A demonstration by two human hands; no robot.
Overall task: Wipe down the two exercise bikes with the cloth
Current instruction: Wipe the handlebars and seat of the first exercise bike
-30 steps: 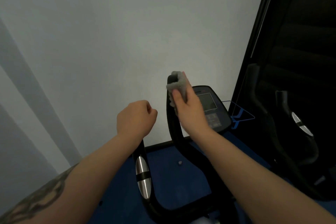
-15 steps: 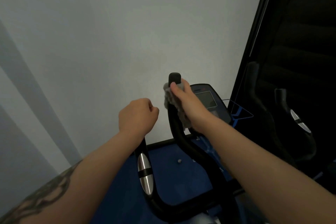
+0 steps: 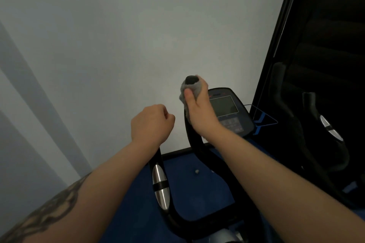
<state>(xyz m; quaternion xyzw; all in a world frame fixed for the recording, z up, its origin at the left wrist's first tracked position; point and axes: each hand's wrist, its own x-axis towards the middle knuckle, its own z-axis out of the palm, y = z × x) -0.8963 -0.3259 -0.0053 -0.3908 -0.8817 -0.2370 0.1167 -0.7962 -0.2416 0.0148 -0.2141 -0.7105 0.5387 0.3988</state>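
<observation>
Right hand [image 3: 199,108] fingers grip cloth [image 3: 184,92] around handlebar [image 3: 192,134]; left hand [image 3: 151,123] grips another.

Right hand [image 3: 199,108], cloth [image 3: 192,87] around handlebar [image 3: 190,80]

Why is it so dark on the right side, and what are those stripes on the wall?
Head view: the right side is dim and unlit, so the second bike is barely visible. Soft grey shadow bands slant across the wall. The right hand with the cloth looks sharp; the nearer forearm is slightly blurred.
</observation>
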